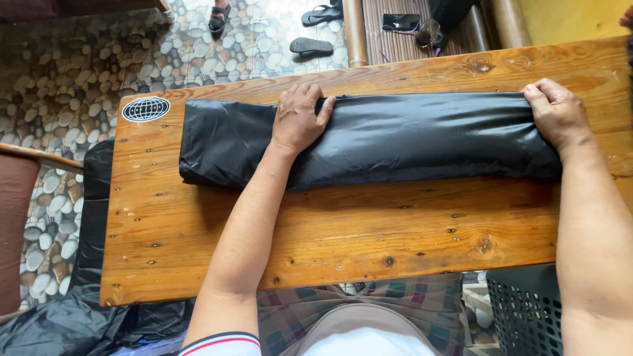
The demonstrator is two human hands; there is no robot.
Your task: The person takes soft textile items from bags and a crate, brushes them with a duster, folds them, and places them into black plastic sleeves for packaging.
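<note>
Under both palms, folded black plastic sheet [395, 142], left hand [298, 118] flat, fingers spread, right hand [557, 112] pressing its end, gripping nothing, bare wooden table [330, 231] nearer the body.

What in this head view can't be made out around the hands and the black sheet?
- Underside and inner layers of the folded black sheet: hidden by its own top layer.
- Sheet surface beneath the left hand and right hand: covered by the palms.
- Table, right end: cut off by the frame edge.
- Basket contents: cut by the bottom edge and hidden by the right forearm.
- Small dark items on the far bench: too small to identify.
</note>
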